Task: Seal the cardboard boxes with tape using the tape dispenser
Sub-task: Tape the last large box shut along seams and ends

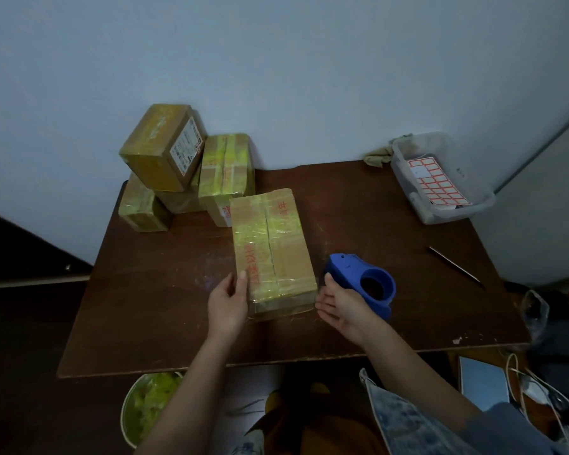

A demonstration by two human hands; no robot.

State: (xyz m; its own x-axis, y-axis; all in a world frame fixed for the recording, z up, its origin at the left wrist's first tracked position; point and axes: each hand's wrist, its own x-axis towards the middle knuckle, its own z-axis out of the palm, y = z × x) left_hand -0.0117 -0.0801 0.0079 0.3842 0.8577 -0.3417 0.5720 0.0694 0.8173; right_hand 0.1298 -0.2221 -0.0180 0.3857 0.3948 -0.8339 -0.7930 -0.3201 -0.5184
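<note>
Both hands (227, 302) (340, 305) flank the box (271, 247), dispenser (362, 282) just right.

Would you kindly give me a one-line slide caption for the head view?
Both open hands, left hand and right hand, flank a taped cardboard box on the brown table, blue tape dispenser set down alongside.

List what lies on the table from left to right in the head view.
Stack of taped boxes → left hand → cardboard box → right hand → blue tape dispenser → pen → clear bin of labels.
</note>
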